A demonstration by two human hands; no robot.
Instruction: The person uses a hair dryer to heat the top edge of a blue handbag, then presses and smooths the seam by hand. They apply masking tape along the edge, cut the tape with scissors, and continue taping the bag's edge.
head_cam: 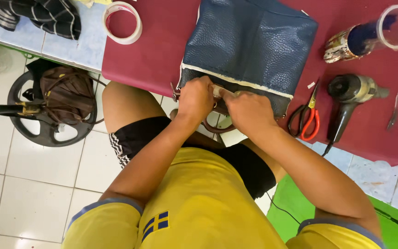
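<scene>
Navy pebbled bag (249,44) – cream edge; maroon cloth (157,55); red-handled scissors (306,121); white tape roll (122,22) – yellow shirt (199,203).

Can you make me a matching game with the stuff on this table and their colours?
Things:
1. bag
2. scissors
3. tape roll
4. table cover

Colours:
A. dark red
B. white
C. dark blue
D. red and black handles

Pairs: 1-C, 2-D, 3-B, 4-A
</scene>
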